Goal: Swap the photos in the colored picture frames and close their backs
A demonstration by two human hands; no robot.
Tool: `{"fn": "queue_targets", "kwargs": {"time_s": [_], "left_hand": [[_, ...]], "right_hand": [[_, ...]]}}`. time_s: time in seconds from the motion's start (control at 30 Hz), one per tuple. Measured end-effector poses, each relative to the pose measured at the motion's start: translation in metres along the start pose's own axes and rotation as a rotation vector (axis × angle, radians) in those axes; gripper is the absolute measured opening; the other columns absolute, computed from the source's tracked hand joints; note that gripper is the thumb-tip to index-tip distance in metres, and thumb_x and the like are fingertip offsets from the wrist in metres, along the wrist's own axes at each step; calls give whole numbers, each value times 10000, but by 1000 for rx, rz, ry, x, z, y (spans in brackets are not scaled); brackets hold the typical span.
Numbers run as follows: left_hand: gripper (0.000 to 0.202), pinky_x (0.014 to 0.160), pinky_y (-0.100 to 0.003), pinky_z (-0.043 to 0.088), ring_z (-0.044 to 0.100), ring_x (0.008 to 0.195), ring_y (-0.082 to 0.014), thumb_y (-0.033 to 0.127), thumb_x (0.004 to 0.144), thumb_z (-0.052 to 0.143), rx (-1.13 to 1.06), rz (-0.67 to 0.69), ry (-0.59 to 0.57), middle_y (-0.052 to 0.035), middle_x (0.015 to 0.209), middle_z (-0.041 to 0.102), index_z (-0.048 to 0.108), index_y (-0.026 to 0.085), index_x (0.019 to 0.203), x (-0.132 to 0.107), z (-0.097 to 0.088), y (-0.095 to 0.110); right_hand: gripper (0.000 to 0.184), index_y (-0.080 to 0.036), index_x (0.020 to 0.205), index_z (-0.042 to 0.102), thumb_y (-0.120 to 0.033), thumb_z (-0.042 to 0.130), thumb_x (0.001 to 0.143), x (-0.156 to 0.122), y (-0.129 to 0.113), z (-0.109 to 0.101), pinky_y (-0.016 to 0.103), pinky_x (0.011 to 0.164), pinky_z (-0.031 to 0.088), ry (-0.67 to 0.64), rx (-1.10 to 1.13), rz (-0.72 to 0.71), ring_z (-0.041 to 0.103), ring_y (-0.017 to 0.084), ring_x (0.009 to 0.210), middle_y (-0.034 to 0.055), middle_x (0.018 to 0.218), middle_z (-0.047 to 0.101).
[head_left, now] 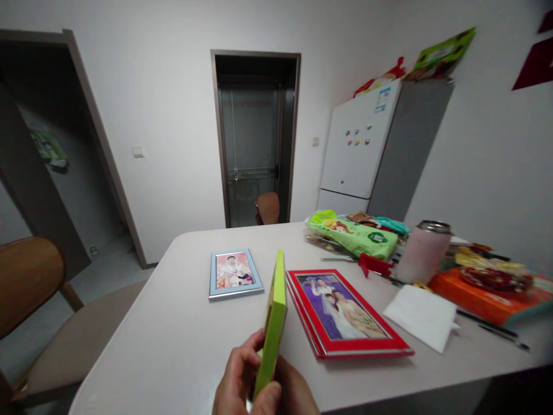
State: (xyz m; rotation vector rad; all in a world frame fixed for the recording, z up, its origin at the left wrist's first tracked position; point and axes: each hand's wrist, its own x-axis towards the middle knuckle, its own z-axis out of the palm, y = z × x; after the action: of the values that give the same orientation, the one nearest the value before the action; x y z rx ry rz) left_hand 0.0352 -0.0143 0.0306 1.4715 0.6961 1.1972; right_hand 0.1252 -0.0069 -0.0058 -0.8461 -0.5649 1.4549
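Observation:
A lime-green picture frame stands almost edge-on to me above the near part of the table, so its picture side is mostly hidden. My left hand grips its lower left side with bent fingers. On the other side my right hand is pressed against the lower part, its fingertips mostly out of sight behind the frame. To the right lies a red picture frame with a photo of two people, apparently stacked on another red frame. Farther off on the left, a light-blue picture frame rests face up.
The white table also bears a green wipes pack, a pink tumbler, folded white tissue, an orange box and dark pens at right. A wooden chair stands left, a fridge behind.

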Motion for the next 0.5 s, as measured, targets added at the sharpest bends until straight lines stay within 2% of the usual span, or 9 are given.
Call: {"fn": "queue_targets", "kwargs": {"time_s": [0.07, 0.1, 0.17, 0.23, 0.3, 0.37, 0.5], "left_hand": [[383, 874, -372, 389, 440, 1083, -267, 366, 642, 623, -92, 10, -12, -101, 1209, 454, 434, 203, 931, 14, 12, 6], [458, 878, -368, 387, 450, 1073, -256, 339, 634, 636, -135, 3, -16, -104, 1196, 462, 405, 200, 1004, 22, 19, 9], [583, 851, -350, 413, 499, 1017, -234, 309, 626, 647, -236, -39, -50, -103, 1139, 508, 338, 193, 1107, 36, 31, 13], [587, 821, -337, 437, 535, 968, -226, 298, 620, 644, -334, -95, -109, -101, 1085, 550, 346, 176, 1110, 46, 46, 8], [539, 827, -331, 436, 537, 969, -224, 250, 610, 634, -369, -129, -143, -103, 1072, 564, 382, 159, 1077, 54, 61, -7], [487, 833, -325, 433, 538, 970, -210, 158, 610, 590, -333, -134, -144, -101, 1060, 576, 402, 149, 1058, 59, 75, -29], [442, 803, -291, 449, 561, 919, -171, 28, 601, 482, -137, -125, -141, -66, 1028, 598, 453, 158, 1023, 63, 94, -66]], "right_hand": [[280, -188, 770, 588, -435, 513, 661, 0, -25, -18, 265, 577, 456, 112, 16, -81, 589, 171, 667, 15, 676, 633], [298, -200, 857, 581, -419, 516, 665, 1, -42, -31, 275, 587, 459, 154, -32, -123, 595, 174, 678, 12, 719, 644], [345, -211, 939, 572, -415, 502, 670, 3, -81, -65, 295, 579, 464, 259, -231, -148, 605, 190, 666, 21, 725, 661], [364, -202, 963, 580, -402, 490, 673, 7, -119, -100, 319, 559, 465, 301, -471, -92, 612, 209, 627, 40, 694, 671], [359, -188, 955, 597, -377, 489, 668, 13, -151, -131, 316, 543, 463, 368, -682, -106, 610, 205, 580, 43, 666, 674], [326, -188, 912, 623, -345, 502, 654, 21, -172, -153, 302, 553, 464, 401, -863, -130, 609, 199, 588, 35, 660, 676], [296, -165, 835, 654, -314, 545, 604, 35, -182, -176, 291, 570, 463, 388, -1069, -148, 605, 201, 614, 25, 671, 678]]}}
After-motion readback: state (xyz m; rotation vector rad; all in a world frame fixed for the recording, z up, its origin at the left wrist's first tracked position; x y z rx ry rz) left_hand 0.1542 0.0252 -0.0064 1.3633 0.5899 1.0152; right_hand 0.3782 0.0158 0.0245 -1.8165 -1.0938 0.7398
